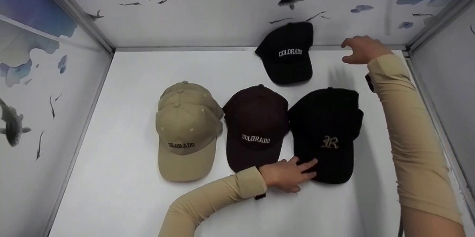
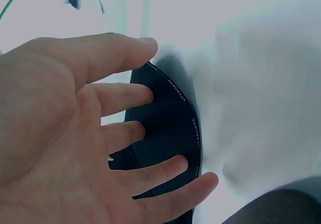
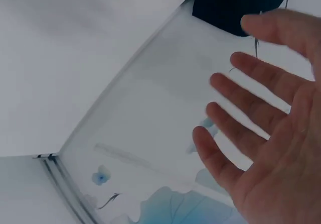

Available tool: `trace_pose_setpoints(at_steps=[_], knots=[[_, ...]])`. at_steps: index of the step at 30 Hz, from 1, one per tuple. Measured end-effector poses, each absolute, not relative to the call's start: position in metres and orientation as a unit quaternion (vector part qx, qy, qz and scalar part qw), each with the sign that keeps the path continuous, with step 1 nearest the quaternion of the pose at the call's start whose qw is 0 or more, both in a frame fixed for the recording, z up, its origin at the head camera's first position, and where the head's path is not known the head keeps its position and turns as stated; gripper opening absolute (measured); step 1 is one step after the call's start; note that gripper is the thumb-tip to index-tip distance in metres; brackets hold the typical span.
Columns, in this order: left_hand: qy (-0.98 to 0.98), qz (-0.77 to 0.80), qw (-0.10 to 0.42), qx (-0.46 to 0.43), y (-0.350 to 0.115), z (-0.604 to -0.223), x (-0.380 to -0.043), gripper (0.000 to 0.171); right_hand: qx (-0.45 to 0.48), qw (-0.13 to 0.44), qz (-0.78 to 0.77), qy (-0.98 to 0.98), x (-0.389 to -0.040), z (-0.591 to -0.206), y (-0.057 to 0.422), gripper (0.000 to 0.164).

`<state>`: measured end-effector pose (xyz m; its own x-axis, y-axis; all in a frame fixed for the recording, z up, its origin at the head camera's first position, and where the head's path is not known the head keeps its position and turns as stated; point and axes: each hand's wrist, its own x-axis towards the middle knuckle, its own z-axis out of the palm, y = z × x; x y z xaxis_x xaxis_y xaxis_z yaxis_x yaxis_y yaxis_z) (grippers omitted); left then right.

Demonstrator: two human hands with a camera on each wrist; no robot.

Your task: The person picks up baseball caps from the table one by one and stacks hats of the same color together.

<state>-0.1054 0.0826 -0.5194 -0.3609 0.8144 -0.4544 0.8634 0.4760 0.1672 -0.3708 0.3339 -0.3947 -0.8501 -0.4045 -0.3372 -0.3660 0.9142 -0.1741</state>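
Note:
My left hand point(image 1: 287, 175), fingers spread, has its fingertips at the brim of the black cap with a gold letter emblem point(image 1: 326, 122). In the left wrist view the dark brim point(image 2: 173, 118) lies behind those extended fingers. Raised near the back wall, my right hand point(image 1: 365, 49) holds nothing, its fingers apart and slightly bent. To its left, a black COLORADO cap point(image 1: 291, 68) stands at the table's back edge. A dark maroon COLORADO cap point(image 1: 256, 114) sits between the black emblem cap and overlapping tan caps point(image 1: 187, 164), the front one lettered COLORADO.
The white table point(image 1: 122, 200) has a patterned back wall point(image 1: 222, 18) with painted fish. Side panels point(image 1: 44, 81) with metal frame edges enclose it on left and right. The caps in the front row stand close side by side, brims toward me.

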Motion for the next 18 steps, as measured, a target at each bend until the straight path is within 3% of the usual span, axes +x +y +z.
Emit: trace_pose_setpoints(at_steps=[12, 18], knots=[[0.822, -0.091, 0.246, 0.506, 0.083, -0.517, -0.102, 0.067, -0.206, 0.124, -0.068, 0.968, -0.395, -0.438, 0.266, 0.068], [0.817, -0.089, 0.267, 0.503, 0.081, -0.517, -0.105, 0.069, -0.186, 0.136, -0.128, 0.965, -0.408, -0.463, 0.248, 0.080]])
